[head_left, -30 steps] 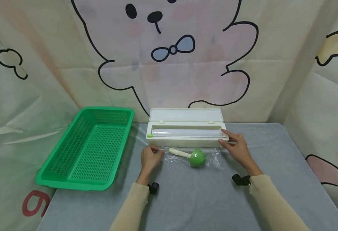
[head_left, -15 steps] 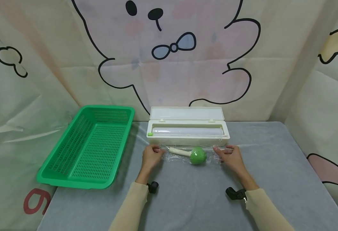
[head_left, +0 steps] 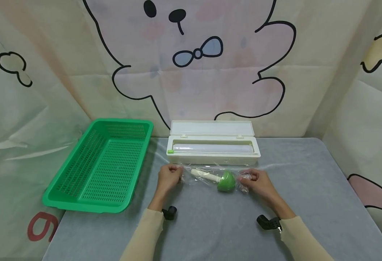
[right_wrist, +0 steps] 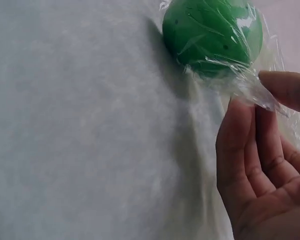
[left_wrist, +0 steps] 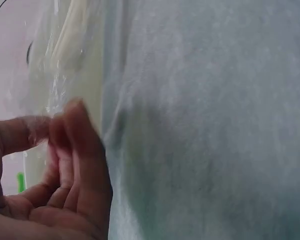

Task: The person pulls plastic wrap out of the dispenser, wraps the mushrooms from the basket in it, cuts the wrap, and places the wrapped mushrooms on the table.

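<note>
A mushroom-shaped thing with a rounded green head and a pale stem lies between my hands, wrapped in clear cling film. The film's left end is pinched between the thumb and fingers of my left hand, beyond the stem. My right hand pinches the gathered film on the other side, close to the green head. Small dark spots show on that head in the right wrist view. The left wrist view has only part of the stem, with my left hand below it.
Just behind my hands stands a white cling film dispenser, lid raised, with a film roll inside and a green slider at its left. A green plastic basket sits at the left table edge. Printed cloth hangs behind.
My right hand has come down from the dispenser's right end to the film and now pinches it. The wrapped thing has shifted slightly right and tilted. My left hand keeps its pinch.
</note>
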A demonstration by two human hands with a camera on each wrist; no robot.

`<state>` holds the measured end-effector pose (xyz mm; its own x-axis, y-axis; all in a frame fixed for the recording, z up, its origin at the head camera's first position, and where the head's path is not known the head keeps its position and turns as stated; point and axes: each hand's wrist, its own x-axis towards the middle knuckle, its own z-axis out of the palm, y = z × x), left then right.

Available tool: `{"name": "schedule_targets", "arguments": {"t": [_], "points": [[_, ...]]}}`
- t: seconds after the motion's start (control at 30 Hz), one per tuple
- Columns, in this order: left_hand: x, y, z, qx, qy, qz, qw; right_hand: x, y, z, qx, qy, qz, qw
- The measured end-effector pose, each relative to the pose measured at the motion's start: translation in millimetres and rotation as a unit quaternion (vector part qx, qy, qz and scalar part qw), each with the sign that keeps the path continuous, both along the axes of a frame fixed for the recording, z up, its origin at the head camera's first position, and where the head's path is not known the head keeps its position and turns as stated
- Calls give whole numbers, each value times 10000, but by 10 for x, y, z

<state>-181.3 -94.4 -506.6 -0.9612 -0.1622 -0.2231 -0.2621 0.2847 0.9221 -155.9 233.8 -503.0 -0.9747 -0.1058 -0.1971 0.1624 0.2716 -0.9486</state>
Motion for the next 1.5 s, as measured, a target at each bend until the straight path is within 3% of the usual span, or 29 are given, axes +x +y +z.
{"name": "schedule_targets", "arguments": {"t": [0.2,0.47,0.63,0.8,0.9,1.1,1.23,1.5], "points": [[39,-37,42,400,-368,20,9985,69,64,-50,-145,-75,179,9997],[77,-53,135,859,-263,-289,9955,86,49,7,-209,-473,84,9986],[109,-55,150,891,-265,-460,9946,90,20,-5,-59,-623,173,9979],[149,-49,128,834,-209,-653,9942,93,-20,-21,0,-748,93,9972],[166,-17,152,767,98,-813,9937,83,-51,-23,-58,-764,-10,9971],[204,131,141,190,592,-1450,9875,56,-113,-54,-195,-791,-229,9964],[229,232,104,11,587,-1553,9861,48,-152,-78,-194,-788,-305,9962],[253,283,37,-309,672,-2099,9749,55,-155,-38,-148,-723,-182,9971]]}}
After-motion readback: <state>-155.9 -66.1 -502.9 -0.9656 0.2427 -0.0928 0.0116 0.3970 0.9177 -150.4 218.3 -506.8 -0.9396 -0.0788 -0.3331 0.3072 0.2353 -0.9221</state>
